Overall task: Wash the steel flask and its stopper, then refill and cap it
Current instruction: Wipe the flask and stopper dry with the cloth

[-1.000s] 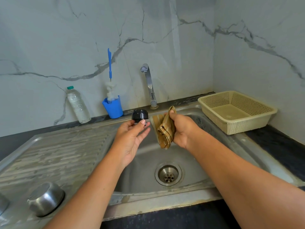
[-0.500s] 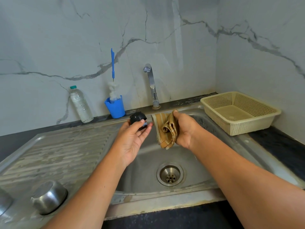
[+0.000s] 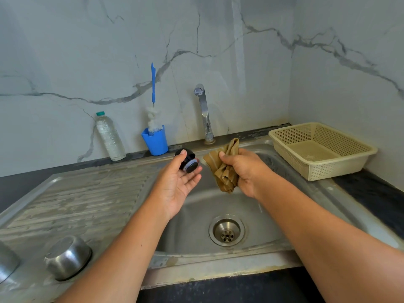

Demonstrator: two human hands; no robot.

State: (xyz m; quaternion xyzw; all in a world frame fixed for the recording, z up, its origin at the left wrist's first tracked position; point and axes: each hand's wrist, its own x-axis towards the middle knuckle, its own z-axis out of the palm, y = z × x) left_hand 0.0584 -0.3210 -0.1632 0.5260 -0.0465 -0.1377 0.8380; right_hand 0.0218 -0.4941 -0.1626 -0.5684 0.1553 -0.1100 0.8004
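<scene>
- Nearest, on the ribbed draining board (image 3: 76, 193) at the left, a steel bowl (image 3: 67, 258) sits upside down. Beside it a second steel thing (image 3: 7, 259) is cut off by the frame edge (I cannot tell what it is).
- In the sink (image 3: 196, 215), the drain (image 3: 226, 231) lies between the two forearms.
- The left hand (image 3: 177, 184), palm up over the basin's left side, pinches the black stopper (image 3: 188, 161) between thumb and fingertips. The stopper's grey-ringed end tilts toward the camera.
- The right hand (image 3: 244, 171), just beside it, is clenched round a bunched brown cloth (image 3: 225, 171). Cloth and stopper are near but apart.
- Behind them the tap (image 3: 203, 112) stands at the sink's back rim.
- Along the wall to the left stand a blue cup (image 3: 155, 141) holding a brush (image 3: 153, 84), then a plastic bottle (image 3: 110, 136).
- At the right a cream basket (image 3: 328, 167) rests on the dark bench (image 3: 382, 193).
</scene>
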